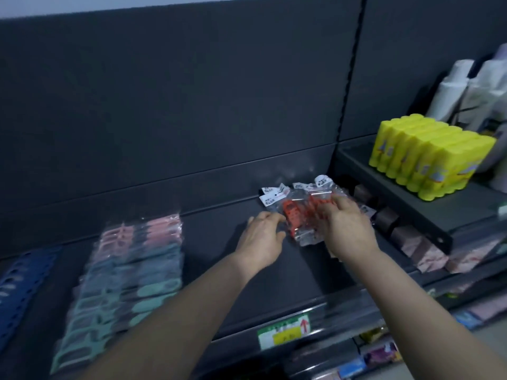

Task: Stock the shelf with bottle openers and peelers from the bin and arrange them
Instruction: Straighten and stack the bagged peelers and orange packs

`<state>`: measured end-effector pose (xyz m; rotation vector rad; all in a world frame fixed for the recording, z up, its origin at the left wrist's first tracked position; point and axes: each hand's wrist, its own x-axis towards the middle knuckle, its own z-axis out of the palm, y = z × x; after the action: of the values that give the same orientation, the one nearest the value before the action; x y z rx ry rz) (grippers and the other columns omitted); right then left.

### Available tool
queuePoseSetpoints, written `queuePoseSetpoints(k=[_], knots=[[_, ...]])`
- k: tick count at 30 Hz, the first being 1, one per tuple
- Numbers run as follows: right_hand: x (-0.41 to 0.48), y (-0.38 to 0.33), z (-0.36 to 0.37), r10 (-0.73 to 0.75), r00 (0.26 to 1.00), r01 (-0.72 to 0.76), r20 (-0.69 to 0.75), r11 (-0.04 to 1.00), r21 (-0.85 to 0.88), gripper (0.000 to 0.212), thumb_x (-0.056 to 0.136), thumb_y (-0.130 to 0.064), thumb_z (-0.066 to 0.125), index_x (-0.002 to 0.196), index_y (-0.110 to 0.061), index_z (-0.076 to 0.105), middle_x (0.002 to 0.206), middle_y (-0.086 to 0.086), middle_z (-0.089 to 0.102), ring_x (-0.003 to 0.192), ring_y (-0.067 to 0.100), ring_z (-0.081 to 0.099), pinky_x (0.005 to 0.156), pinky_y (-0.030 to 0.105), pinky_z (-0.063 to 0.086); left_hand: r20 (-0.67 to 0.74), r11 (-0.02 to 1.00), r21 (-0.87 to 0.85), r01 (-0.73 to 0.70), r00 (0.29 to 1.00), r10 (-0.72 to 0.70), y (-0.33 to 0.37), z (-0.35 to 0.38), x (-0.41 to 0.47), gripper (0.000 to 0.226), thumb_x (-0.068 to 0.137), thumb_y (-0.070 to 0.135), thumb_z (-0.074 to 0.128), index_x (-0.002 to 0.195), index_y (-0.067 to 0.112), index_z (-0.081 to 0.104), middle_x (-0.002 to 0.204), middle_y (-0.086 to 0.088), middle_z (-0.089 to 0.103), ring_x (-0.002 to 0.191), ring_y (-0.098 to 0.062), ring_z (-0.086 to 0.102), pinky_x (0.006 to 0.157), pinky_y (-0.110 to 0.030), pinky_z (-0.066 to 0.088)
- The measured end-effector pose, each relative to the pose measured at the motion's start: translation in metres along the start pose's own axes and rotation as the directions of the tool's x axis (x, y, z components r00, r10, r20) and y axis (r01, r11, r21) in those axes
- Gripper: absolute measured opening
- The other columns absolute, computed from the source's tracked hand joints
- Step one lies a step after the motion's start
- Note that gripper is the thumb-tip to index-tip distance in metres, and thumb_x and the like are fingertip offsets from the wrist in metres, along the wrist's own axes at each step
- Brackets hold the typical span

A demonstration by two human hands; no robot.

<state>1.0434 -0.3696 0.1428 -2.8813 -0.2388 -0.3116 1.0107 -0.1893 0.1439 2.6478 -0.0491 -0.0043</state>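
Toward the back right of the shelf point(290, 275) lie the orange packets point(297, 215), a small overlapping cluster in clear bags. Their white header cards point at the back wall, so their long axis runs front to back. I have my right hand point(347, 229) laid on top of them, fingers spread and fairly straight, pressing rather than gripping. My left hand point(260, 235) sits just beside their left edge, fingers relaxed, tips touching the nearest bag, with no pinch that I can make out. The right is nearer, so squaring the cluster likely means nudging inward from both sides. Pastel packets point(131, 270) lie well apart to the left.
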Motion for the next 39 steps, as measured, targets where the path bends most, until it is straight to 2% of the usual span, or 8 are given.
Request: queuePoseSetpoints(k=[5,8,15,18,23,26,31,39], knots=[[0.031,0.038,-0.002,-0.017,0.983,0.006,0.181,0.998,0.059,0.044,0.095,-0.046,0.042,0.139,-0.041,0.039,0.159,-0.004,0.012,0.147,0.027,0.001,0.114,0.055,0.013,-0.004,0.988,-0.060,0.144,0.989,-0.145,0.035,0.020,0.048,0.047,0.100,0.031,0.039,0.147,0.031,0.032,0.153,-0.002,0.030,0.135,-0.032,0.031,0.113,-0.041,0.028],[0.031,0.046,0.005,-0.051,0.935,-0.003,0.352,0.988,0.153,0.053,0.094,-0.056,0.037,0.144,-0.050,0.022,0.160,-0.009,0.003,0.145,0.032,0.006,0.114,0.057,0.017,0.043,0.982,-0.079,0.172,0.985,-0.169,0.036,0.028,0.059,0.044,0.100,0.038,0.037,0.144,0.031,0.039,0.153,-0.002,0.030,0.139,-0.029,0.028,0.116,-0.041,0.024],[0.004,0.017,-0.014,-0.117,0.935,0.112,0.334,0.993,0.034,0.050,0.091,-0.063,0.028,0.135,-0.042,0.039,0.141,-0.002,0.038,0.122,0.032,0.039,0.096,0.052,0.032,0.085,0.974,-0.201,0.106,0.992,-0.091,0.004,0.012,0.038,0.027,0.090,0.021,0.052,0.110,0.030,0.067,0.123,0.004,0.055,0.113,-0.013,0.053,0.105,-0.031,0.040],[0.002,0.003,-0.021,-0.104,0.956,0.134,0.276,0.987,-0.089,0.046,0.093,-0.052,0.031,0.132,-0.033,0.047,0.144,0.003,0.039,0.138,0.037,0.024,0.105,0.063,0.018,0.021,0.983,-0.174,0.048,0.999,-0.045,-0.008,0.003,0.028,0.038,0.090,0.008,0.055,0.122,0.027,0.061,0.130,0.004,0.050,0.122,-0.012,0.048,0.108,-0.027,0.035],[0.025,0.002,-0.016,-0.432,0.837,0.381,0.335,0.901,0.209,0.063,0.085,-0.022,0.050,0.142,-0.044,0.033,0.159,-0.011,0.010,0.148,0.022,-0.009,0.117,0.056,0.001,-0.090,0.902,-0.025,0.432,0.897,-0.432,-0.009,-0.004,0.010,0.024,0.094,0.035,0.053,0.101,0.014,0.062,0.104,-0.005,0.067,0.098,-0.023,0.062,0.085,-0.033,0.049],[0.026,-0.001,-0.006,-0.464,0.786,0.422,0.409,0.886,0.194,0.058,0.091,-0.032,0.042,0.144,-0.048,0.026,0.159,-0.017,0.008,0.148,0.016,0.002,0.117,0.050,0.005,0.068,0.866,-0.061,0.496,0.868,-0.492,-0.004,0.002,-0.002,0.037,0.090,0.050,0.054,0.085,0.015,0.066,0.093,-0.004,0.069,0.089,-0.022,0.065,0.079,-0.031,0.051],[0.011,-0.007,0.003,-0.409,0.833,0.411,0.373,0.908,0.079,0.052,0.094,-0.048,0.034,0.146,-0.045,0.025,0.154,-0.016,0.026,0.134,0.021,0.030,0.105,0.049,0.025,-0.123,0.857,-0.151,0.493,0.851,-0.511,-0.014,0.001,-0.007,0.022,0.092,0.029,0.056,0.088,0.009,0.062,0.096,-0.009,0.068,0.094,-0.027,0.063,0.079,-0.033,0.049],[0.019,-0.027,0.010,-0.439,0.875,0.423,0.205,0.898,0.122,0.048,0.089,-0.029,0.044,0.136,-0.026,0.042,0.150,-0.007,0.037,0.145,0.018,0.017,0.114,0.050,0.017,-0.283,0.854,-0.333,0.399,0.822,-0.495,-0.059,-0.022,-0.006,0.013,0.092,0.007,0.048,0.082,0.015,0.051,0.083,-0.003,0.062,0.082,-0.026,0.060,0.076,-0.038,0.051]])
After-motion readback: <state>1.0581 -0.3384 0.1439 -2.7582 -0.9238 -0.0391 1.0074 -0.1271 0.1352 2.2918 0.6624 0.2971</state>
